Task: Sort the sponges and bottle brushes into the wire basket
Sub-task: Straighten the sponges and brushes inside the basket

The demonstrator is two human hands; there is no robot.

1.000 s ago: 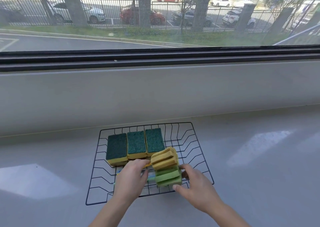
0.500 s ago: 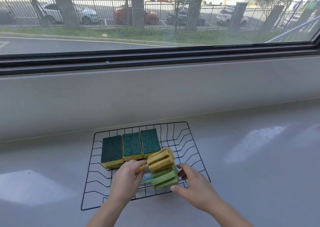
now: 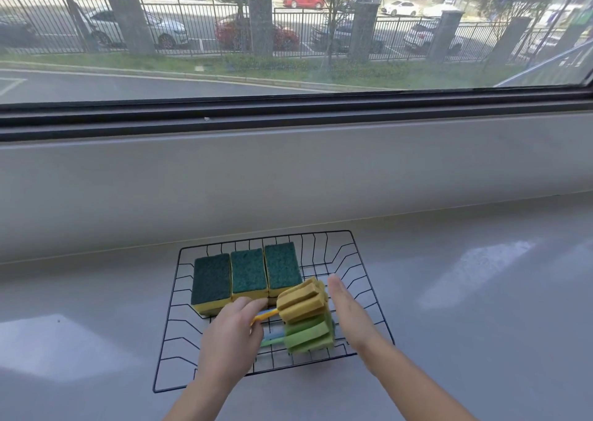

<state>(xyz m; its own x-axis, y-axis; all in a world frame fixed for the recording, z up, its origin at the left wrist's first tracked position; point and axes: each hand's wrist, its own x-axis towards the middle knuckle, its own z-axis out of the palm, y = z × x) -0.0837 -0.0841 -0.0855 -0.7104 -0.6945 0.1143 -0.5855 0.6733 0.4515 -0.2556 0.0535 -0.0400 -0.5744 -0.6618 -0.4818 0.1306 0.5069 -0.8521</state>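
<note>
Right hand (image 3: pixel 350 313) opened flat beside brush heads (image 3: pixel 301 305); left hand (image 3: pixel 229 335) still grips brush handles (image 3: pixel 267 314).

Bright window daylight, wide-angle edge distortion

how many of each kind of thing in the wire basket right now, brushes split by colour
green-topped yellow rectangular sponges: 3
yellow foam-headed bottle brush: 1
green foam-headed bottle brush: 1
total: 5, all inside the black wire basket
</note>
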